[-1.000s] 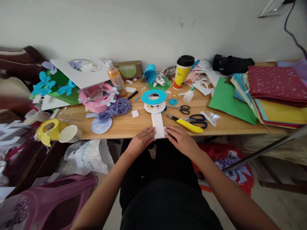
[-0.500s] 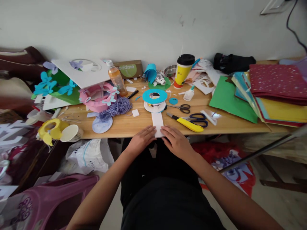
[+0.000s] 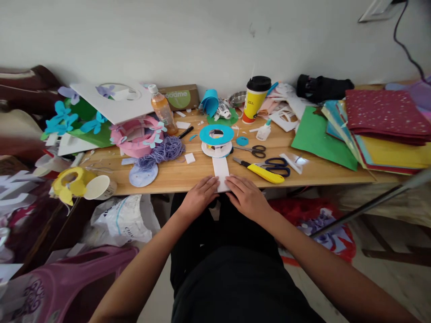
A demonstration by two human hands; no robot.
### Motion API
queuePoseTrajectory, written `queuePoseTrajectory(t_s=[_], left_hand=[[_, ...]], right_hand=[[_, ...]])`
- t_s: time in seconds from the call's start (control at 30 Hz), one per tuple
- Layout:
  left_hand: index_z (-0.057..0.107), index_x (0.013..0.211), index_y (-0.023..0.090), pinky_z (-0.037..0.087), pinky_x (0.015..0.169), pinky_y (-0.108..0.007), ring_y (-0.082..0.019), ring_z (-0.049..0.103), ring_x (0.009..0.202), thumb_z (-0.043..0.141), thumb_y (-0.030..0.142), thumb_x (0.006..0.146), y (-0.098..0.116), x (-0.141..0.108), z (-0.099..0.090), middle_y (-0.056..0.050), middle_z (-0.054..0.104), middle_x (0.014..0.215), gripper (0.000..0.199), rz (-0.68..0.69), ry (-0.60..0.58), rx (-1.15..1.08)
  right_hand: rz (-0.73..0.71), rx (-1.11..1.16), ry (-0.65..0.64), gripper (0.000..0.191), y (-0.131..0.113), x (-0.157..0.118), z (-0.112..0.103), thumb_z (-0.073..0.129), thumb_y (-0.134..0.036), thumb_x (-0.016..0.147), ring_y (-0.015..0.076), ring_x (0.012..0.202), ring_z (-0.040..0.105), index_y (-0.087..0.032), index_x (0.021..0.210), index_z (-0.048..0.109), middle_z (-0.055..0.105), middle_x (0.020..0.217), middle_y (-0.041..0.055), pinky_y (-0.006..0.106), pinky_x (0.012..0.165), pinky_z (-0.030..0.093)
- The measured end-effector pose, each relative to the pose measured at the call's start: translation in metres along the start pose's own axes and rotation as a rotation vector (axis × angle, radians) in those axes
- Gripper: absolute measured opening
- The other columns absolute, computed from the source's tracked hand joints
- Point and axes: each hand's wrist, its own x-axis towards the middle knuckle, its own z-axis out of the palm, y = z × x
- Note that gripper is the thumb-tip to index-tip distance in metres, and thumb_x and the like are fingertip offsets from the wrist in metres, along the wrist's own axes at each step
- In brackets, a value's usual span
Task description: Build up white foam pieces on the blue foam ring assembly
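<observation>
A white strip (image 3: 221, 168) runs from a round piece with a blue ring top (image 3: 209, 138) and a white disc (image 3: 207, 150) below it down to the table's front edge. My left hand (image 3: 202, 193) grips the strip's left side near that edge, fingers together. On the right side, my right hand (image 3: 244, 193) holds the same strip, its thumb underneath. A yellow cutter (image 3: 266, 174), dark-handled scissors (image 3: 278, 167) and smaller scissors (image 3: 258, 151) lie right of the strip.
Purple yarn (image 3: 164, 152), a pink flowered ring (image 3: 134, 146) and a bottle (image 3: 162, 107) are at the left. Behind stands a yellow cup (image 3: 254, 104). Green paper (image 3: 319, 139) and a glue bottle (image 3: 263, 131) lie right. A paper cup (image 3: 100, 187) sits at the front left edge.
The view has shifted slightly, so things at the right appear a little further left. Both hands keep their hold on the white strip.
</observation>
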Motion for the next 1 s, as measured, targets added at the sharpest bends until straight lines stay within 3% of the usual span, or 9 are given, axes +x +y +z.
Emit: queuePoseTrajectory(t_s=[0.17,0.27,0.4,0.53,0.63,0.73,0.83,0.9,1.0], left_hand=[[0.056,0.131,0.011,0.051,0.107,-0.048,-0.031,0.049,0.136,0.055,0.024,0.097,0.003,0.005,-0.009,-0.016,0.061,0.137,0.036,0.02,-0.075,0.095],[0.058,0.128,0.009,0.05,0.108,-0.047,-0.032,0.049,0.137,0.057,0.028,0.097,-0.001,0.007,-0.01,-0.018,0.062,0.136,0.037,0.063,-0.102,0.114],[0.057,0.131,0.01,0.047,0.111,-0.046,-0.03,0.047,0.139,0.056,0.033,0.097,-0.006,0.007,-0.008,-0.017,0.061,0.137,0.04,0.082,-0.105,0.081],[0.052,0.136,0.01,0.045,0.113,-0.045,-0.028,0.046,0.139,0.053,0.034,0.099,-0.007,0.009,-0.008,-0.018,0.058,0.14,0.044,0.085,-0.119,0.012],[0.055,0.132,0.008,0.048,0.111,-0.042,-0.027,0.052,0.134,0.051,0.034,0.1,-0.009,0.013,-0.012,-0.019,0.06,0.138,0.041,0.107,-0.146,-0.011],[0.059,0.128,0.011,0.05,0.11,-0.04,-0.025,0.055,0.132,0.049,0.034,0.101,-0.012,0.018,-0.016,-0.017,0.062,0.136,0.037,0.125,-0.185,-0.023],[0.061,0.126,0.011,0.051,0.109,-0.039,-0.025,0.057,0.13,0.051,0.033,0.1,-0.016,0.02,-0.018,-0.016,0.064,0.134,0.035,0.121,-0.191,-0.041],[0.062,0.124,0.01,0.05,0.109,-0.038,-0.025,0.058,0.129,0.052,0.032,0.099,-0.017,0.02,-0.017,-0.016,0.064,0.133,0.034,0.114,-0.179,-0.07],[0.063,0.122,0.011,0.05,0.109,-0.038,-0.024,0.058,0.129,0.052,0.032,0.099,-0.017,0.019,-0.015,-0.016,0.065,0.133,0.033,0.102,-0.159,-0.098]], right_hand=[[0.013,0.088,-0.007,0.045,-0.001,-0.008,-0.001,0.053,-0.025,0.098,0.028,0.137,0.047,-0.016,0.143,0.05,0.055,0.144,0.0126,0.051,0.114,0.041],[0.116,0.133,0.111,0.046,0.007,-0.018,-0.006,0.05,-0.026,0.099,0.0255,0.136,0.047,-0.017,0.144,0.046,0.055,0.143,0.0131,0.048,0.114,0.042],[0.309,-0.03,0.278,0.04,0.036,-0.026,-0.012,0.05,-0.025,0.098,0.0298,0.13,0.05,-0.012,0.135,0.053,0.06,0.133,0.0174,0.052,0.111,0.042],[0.336,-0.174,0.188,0.036,0.065,-0.025,-0.014,0.051,-0.024,0.096,0.033,0.125,0.052,-0.009,0.127,0.058,0.063,0.126,0.0194,0.054,0.108,0.042],[0.315,-0.207,0.115,0.035,0.072,-0.02,-0.017,0.048,-0.019,0.095,0.0323,0.122,0.053,-0.008,0.126,0.059,0.064,0.122,0.0193,0.052,0.108,0.042],[0.3,-0.23,0.09,0.039,0.064,-0.016,-0.024,0.044,-0.016,0.095,0.0336,0.118,0.054,-0.009,0.13,0.057,0.063,0.119,0.0197,0.054,0.104,0.044],[0.385,-0.2,0.077,0.047,0.043,-0.018,-0.03,0.041,-0.019,0.096,0.0349,0.108,0.058,-0.01,0.141,0.048,0.06,0.116,0.0207,0.053,0.092,0.051],[0.464,-0.084,0.082,0.052,0.025,-0.025,-0.029,0.038,-0.022,0.097,0.0337,0.105,0.061,-0.01,0.148,0.038,0.059,0.115,0.0206,0.049,0.086,0.055],[0.5,0.132,0.09,0.054,0.001,-0.037,-0.019,0.035,-0.024,0.098,0.0313,0.114,0.06,-0.011,0.151,0.031,0.058,0.124,0.0209,0.046,0.09,0.055]])
